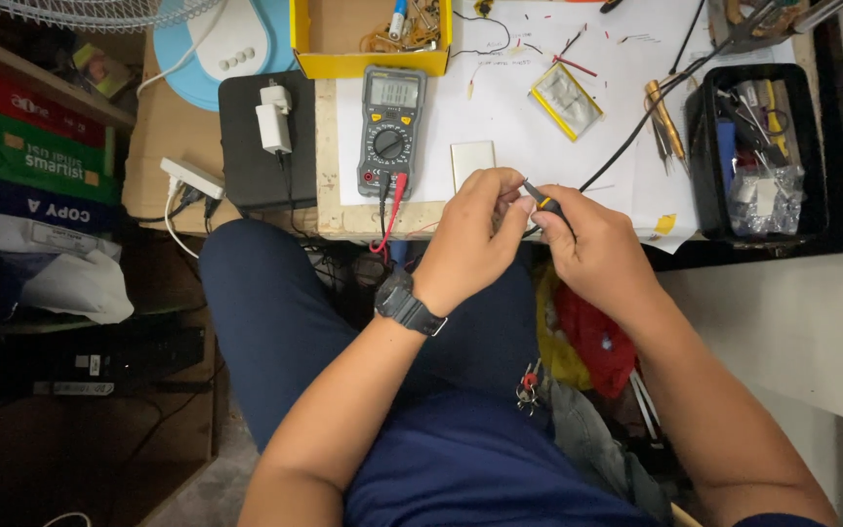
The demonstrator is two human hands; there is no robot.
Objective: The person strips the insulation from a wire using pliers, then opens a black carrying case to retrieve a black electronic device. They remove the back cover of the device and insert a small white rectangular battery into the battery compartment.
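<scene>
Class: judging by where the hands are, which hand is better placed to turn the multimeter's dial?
Probably the left hand: it lies nearer the multimeter, while the right hand grips a black probe.

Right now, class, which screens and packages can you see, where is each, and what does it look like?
Multimeter screen: grey rectangle on the meter, desk centre.
Yellow box: open, behind the meter.
Stacked paper packs: shelf at left; red, green, blue.

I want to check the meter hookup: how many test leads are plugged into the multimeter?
2. A black lead sits in the left jack and a red lead in the right jack at the bottom of the multimeter. Both drop over the desk edge, where their far ends are hidden.
</scene>
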